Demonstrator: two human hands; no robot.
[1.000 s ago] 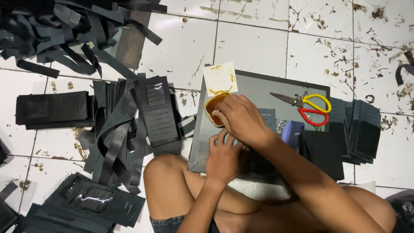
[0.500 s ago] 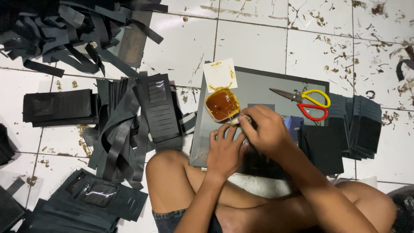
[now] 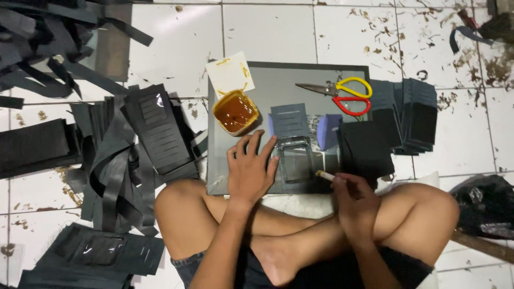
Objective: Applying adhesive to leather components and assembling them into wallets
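My left hand (image 3: 249, 170) flat, fingers spread, on grey board (image 3: 278, 85); clear-window wallet piece (image 3: 294, 159) touching at 3 o'clock. My right hand (image 3: 354, 199) pinches small glue stick (image 3: 324, 175). Glue tub (image 3: 235, 111) at 12 o'clock of left hand.

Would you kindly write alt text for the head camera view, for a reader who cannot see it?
A person sitting cross-legged on a tiled floor presses the left hand flat on a grey board beside a clear-windowed black piece, while the right hand holds a small brush. An open tub of amber glue and scissors lie on the board.
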